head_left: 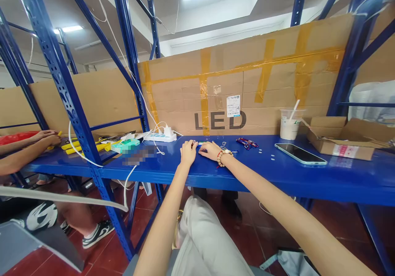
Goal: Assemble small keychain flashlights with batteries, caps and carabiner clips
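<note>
At the far left, a co-worker's hands (49, 138) rest on the long blue metal shelf (277, 173) beside several yellow-handled tools (83, 146). Next come a teal packet (125, 145) and a white power strip with a plug and trailing white cable (160, 136); that cable loops off the shelf edge, so a knee or arm could catch it and drag the strip down.

At the centre, the person's left hand (188, 151) and right hand (210, 150), with a bead bracelet at the wrist, lie close together on the shelf, fingers curled over something small and bluish. It is too small to identify, and whether either hand grips it cannot be told.

Further right lie a red and blue bundle of small parts (247, 143), a smartphone (300, 154), a plastic cup with a straw (290, 124) and an open cardboard box (342, 138). A sweeping right forearm could tip the cup over the phone.
</note>
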`<state>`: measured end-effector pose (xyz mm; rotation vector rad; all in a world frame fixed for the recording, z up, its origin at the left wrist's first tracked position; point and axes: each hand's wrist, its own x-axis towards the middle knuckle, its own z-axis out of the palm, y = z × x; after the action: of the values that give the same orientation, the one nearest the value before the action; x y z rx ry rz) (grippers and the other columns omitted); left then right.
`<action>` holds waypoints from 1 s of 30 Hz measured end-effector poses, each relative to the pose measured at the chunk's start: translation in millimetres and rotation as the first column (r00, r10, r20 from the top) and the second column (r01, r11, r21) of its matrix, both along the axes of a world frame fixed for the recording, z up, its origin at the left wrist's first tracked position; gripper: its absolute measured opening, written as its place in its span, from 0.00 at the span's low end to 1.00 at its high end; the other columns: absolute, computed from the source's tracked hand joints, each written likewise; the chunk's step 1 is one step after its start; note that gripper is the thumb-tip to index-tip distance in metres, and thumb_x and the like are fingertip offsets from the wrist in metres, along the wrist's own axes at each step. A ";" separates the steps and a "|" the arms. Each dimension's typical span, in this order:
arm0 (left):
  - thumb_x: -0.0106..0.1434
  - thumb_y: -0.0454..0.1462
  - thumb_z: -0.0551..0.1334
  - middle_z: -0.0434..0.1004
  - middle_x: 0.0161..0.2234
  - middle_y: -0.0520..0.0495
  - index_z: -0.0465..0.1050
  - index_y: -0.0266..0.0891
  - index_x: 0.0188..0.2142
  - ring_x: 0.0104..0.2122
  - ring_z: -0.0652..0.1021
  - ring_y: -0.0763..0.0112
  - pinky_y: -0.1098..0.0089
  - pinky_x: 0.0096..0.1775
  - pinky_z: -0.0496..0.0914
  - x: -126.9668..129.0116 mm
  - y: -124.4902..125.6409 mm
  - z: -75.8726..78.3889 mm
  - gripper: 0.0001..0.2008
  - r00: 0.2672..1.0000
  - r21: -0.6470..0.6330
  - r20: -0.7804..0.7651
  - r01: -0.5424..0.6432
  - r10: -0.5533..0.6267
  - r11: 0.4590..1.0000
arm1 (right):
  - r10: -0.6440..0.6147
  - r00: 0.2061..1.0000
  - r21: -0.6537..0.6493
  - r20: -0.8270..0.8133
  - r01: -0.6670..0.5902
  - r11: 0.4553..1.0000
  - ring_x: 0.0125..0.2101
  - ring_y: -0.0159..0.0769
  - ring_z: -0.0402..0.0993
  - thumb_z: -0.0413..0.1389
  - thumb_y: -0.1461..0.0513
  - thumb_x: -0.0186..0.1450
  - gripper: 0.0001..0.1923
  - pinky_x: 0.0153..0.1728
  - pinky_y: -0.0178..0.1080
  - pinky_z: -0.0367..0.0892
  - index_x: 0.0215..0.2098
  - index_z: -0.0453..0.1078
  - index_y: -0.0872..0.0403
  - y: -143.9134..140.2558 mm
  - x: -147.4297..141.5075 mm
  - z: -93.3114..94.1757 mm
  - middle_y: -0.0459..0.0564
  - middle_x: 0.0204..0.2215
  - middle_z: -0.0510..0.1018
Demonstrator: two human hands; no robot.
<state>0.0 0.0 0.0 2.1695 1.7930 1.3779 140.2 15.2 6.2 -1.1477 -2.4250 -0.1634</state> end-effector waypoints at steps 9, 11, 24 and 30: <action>0.59 0.31 0.57 0.72 0.32 0.47 0.74 0.39 0.33 0.33 0.72 0.73 0.72 0.41 0.67 -3.7 3.3 2.2 0.07 0.976 0.148 0.134 0.153 -0.174 0.977 | -0.120 0.962 0.141 -0.245 0.157 0.977 0.40 0.37 0.69 0.52 0.60 0.63 0.09 0.37 0.37 0.61 0.32 0.74 0.54 -3.5 5.5 7.4 0.51 0.37 0.74; 0.58 0.31 0.57 0.73 0.32 0.47 0.74 0.39 0.33 0.32 0.73 0.73 0.72 0.41 0.67 -4.0 4.3 0.9 0.07 0.975 0.129 0.136 0.159 -0.176 0.979 | -0.080 0.938 0.193 -0.338 0.152 0.969 0.38 0.35 0.70 0.52 0.60 0.63 0.09 0.35 0.35 0.62 0.33 0.73 0.54 -7.4 5.7 10.8 0.51 0.36 0.74; 0.57 0.41 0.59 0.77 0.27 0.51 0.75 0.42 0.31 0.30 0.75 0.69 0.69 0.36 0.65 -4.3 4.9 -0.6 0.08 0.992 -0.079 -0.015 0.122 -0.124 0.989 | 0.077 0.883 0.214 -0.463 0.026 0.977 0.31 0.29 0.70 0.55 0.59 0.61 0.07 0.33 0.32 0.64 0.32 0.74 0.52 -14.1 1.7 10.4 0.47 0.34 0.72; 0.58 0.42 0.58 0.77 0.27 0.50 0.75 0.43 0.32 0.32 0.75 0.66 0.68 0.36 0.65 -2.8 -2.0 2.4 0.08 0.995 -0.089 -0.052 0.080 -0.085 0.993 | 0.069 0.894 0.180 -0.444 0.014 0.983 0.31 0.29 0.70 0.55 0.58 0.61 0.08 0.31 0.32 0.63 0.31 0.75 0.51 -11.7 0.6 9.0 0.46 0.34 0.73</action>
<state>-2.8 -2.0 2.4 2.2311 1.7243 1.2111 140.9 3.5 15.2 -0.9463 -1.9717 -0.0920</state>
